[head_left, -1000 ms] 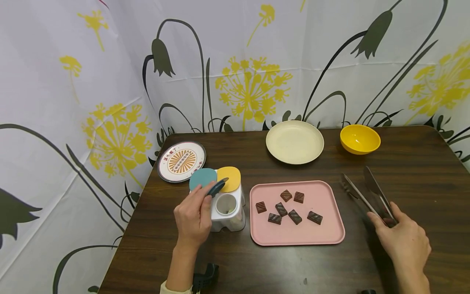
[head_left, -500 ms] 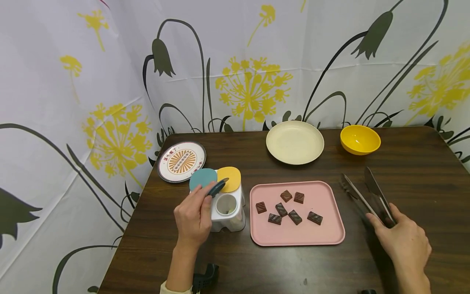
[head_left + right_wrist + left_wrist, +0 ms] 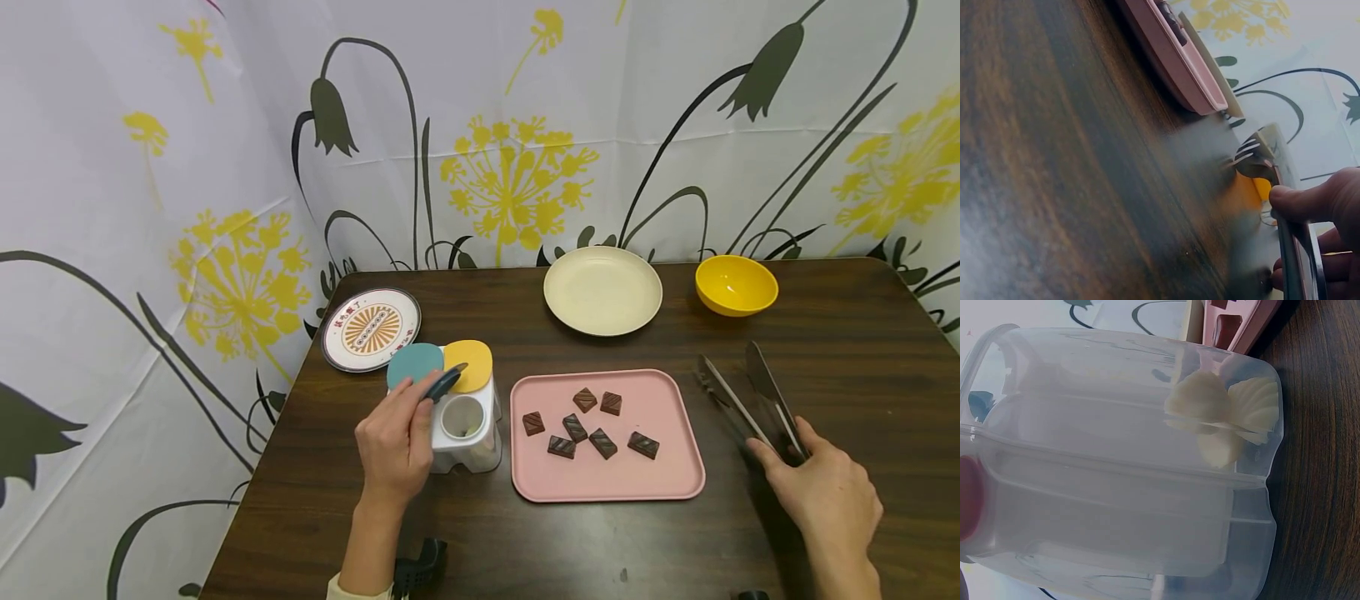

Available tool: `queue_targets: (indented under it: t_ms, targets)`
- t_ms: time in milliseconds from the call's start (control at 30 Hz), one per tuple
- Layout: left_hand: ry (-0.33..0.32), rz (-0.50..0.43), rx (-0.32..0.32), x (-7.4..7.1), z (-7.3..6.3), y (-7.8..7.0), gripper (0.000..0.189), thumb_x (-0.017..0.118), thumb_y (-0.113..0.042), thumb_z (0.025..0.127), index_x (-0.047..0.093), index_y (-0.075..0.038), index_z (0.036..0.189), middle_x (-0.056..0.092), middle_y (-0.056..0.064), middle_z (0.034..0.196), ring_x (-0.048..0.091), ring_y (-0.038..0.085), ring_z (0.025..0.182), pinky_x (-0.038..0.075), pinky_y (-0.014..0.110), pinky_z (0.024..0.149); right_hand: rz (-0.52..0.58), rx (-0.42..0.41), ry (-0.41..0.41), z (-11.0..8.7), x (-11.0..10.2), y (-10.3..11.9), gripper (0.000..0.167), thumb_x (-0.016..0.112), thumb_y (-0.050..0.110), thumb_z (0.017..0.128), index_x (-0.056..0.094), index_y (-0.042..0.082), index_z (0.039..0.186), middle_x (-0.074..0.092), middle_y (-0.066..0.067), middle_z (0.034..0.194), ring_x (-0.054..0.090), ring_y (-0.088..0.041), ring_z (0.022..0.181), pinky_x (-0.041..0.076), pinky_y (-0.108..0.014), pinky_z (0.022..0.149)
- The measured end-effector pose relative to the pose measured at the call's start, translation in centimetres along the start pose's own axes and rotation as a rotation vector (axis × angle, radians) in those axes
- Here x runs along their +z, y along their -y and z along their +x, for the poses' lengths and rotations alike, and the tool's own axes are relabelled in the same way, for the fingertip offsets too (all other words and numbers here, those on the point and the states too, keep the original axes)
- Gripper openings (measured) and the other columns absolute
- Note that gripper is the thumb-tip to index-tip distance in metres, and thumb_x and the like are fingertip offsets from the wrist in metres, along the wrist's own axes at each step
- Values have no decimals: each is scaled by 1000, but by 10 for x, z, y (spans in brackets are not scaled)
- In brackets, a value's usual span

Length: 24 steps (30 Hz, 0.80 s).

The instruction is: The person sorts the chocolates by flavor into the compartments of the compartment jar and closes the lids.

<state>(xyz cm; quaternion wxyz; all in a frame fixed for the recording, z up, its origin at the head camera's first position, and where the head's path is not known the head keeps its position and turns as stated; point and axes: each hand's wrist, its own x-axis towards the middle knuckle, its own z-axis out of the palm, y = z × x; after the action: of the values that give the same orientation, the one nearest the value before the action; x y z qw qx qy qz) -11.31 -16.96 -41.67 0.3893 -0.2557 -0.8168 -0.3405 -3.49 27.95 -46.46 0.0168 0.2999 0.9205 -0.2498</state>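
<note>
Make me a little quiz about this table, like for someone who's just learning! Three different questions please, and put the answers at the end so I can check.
1. Count: how many chocolate pieces lie on the pink tray?

2. True or false: seen from the person's side, the yellow bowl stands to the right of the cream plate.

3. Pick one: what does the person's right hand hold?
A) a whisk
B) metal tongs
C) a ladle

Key: 1. Seven. 2. True. 3. B.
</note>
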Motion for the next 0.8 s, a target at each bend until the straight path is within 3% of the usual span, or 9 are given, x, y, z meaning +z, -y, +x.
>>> queue_targets:
  t_ms: [667, 800]
  targets:
    - [-4, -4, 7, 0, 1, -1, 34, 48, -21, 101, 71, -1, 113, 74, 6, 106, 71, 23, 93, 53, 48, 89, -2, 3, 14, 0, -2, 0, 99, 61, 72, 80, 33, 11, 152, 41, -38, 136, 46, -62, 107, 43, -63, 63]
    - [-1, 1, 8, 0, 0, -1, 34, 47, -22, 101, 71, -1, 113, 74, 7, 106, 71, 23, 94, 53, 48, 89, 15, -8, -15, -2, -2, 0, 99, 62, 71, 80, 32, 10, 153, 40, -36, 139, 45, -61, 111, 42, -65, 67]
